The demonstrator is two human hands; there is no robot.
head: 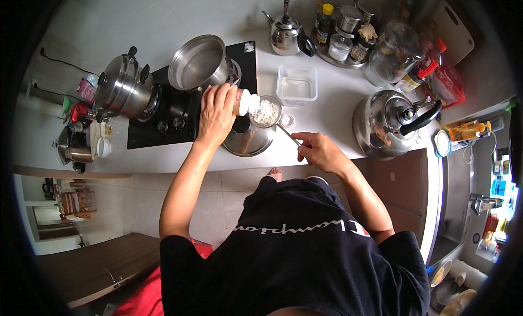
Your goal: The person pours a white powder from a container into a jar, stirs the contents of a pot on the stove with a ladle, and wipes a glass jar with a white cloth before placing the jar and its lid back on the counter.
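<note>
My left hand [217, 111] grips a small bottle [244, 102] with a white neck, tipped on its side. Its mouth is at the left rim of a round metal strainer or ladle [279, 113], whose bowl holds many small white pellets [266, 111]. The thin handle [289, 135] of that utensil is pinched in my right hand [320, 151]. Partly beneath the bowl lies a pot lid [247, 142] with a dark knob. A small round cap [287, 120] rests on the white counter, and behind it stands a clear plastic container [297, 86].
An open saucepan [198, 64] and a lidded steamer pot [122, 89] stand on the black cooktop [163, 111]. To the right is a large kettle [378, 126]. A small teapot [284, 40], a tray of seasonings [343, 58] and glass jars [394, 54] line the back.
</note>
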